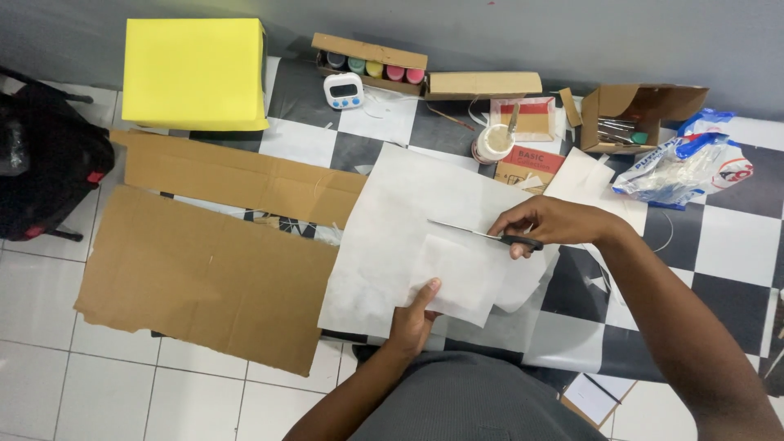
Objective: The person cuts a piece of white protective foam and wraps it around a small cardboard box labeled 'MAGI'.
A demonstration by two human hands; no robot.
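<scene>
Right hand (555, 222) has its grip closed on black-handled scissors (490, 235), blades pointing left over a small white paper piece (457, 278). Left hand (412, 320) pinches that piece at its lower left corner, thumb on top; it lies on a larger white sheet (392, 220) on the checkered floor (735, 237), brown cardboard (204, 278) just left. Judgement: the cut goes cleanest with the paper held taut near the blades, long strokes, left fingers clear of the line.
</scene>
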